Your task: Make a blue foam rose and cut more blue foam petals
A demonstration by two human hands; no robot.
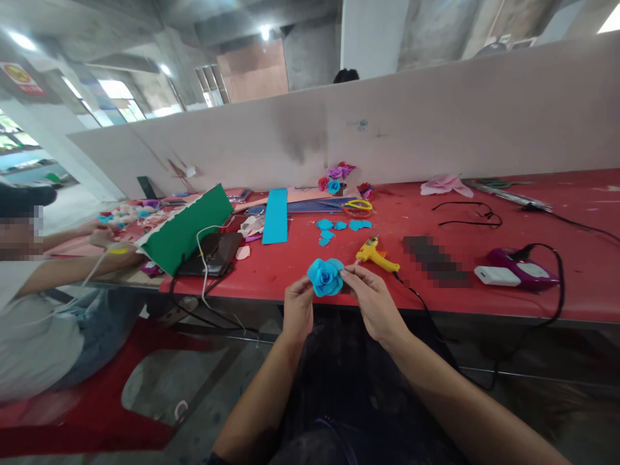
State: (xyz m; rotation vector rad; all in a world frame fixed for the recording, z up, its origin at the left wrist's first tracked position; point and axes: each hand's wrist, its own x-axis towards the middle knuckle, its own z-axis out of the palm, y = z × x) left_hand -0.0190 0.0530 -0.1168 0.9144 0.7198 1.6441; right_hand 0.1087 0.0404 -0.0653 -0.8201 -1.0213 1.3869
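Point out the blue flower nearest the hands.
The blue flower held between the left hand and right hand; the other blue bloom sits farther back, bunched with a purple bloom.

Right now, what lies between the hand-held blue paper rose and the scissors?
In the head view, loose blue paper petals lie between the blue paper rose and the scissors, on the red tabletop.

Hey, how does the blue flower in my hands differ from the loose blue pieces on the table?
The blue flower is layered and rounded; the blue pieces look mostly flat. The flower is between your left hand and right hand, while the pieces lie on the red table. Both are a similar bright blue.
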